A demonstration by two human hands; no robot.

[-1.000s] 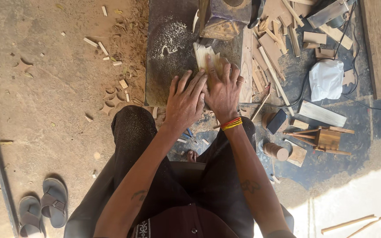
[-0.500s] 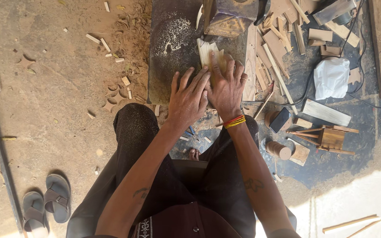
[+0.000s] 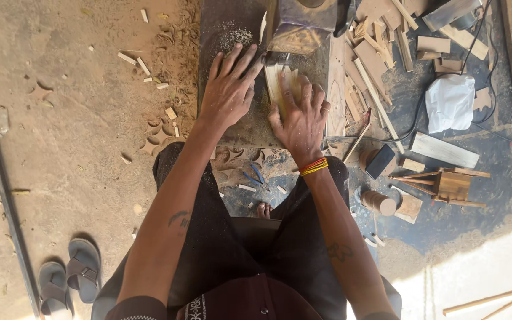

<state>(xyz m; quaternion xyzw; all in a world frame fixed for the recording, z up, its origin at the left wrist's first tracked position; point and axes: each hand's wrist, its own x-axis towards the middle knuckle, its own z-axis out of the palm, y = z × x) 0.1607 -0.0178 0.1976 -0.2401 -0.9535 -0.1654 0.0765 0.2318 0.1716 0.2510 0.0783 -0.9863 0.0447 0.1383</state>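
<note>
The left hand (image 3: 227, 89) lies flat and open on the dusty board (image 3: 232, 127). At its 3 o'clock, the right hand (image 3: 300, 115) presses open-fingered on a wood piece (image 3: 280, 83), not gripping it.

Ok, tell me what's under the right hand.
The right hand presses flat on a pale wooden piece lying on the dusty dark work board. How far the wood reaches beneath the palm is hidden.

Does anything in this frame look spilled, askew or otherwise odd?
Sawdust is spilled over the dark work board by the left hand, and wood offcuts lie scattered askew right of the right hand.
</note>
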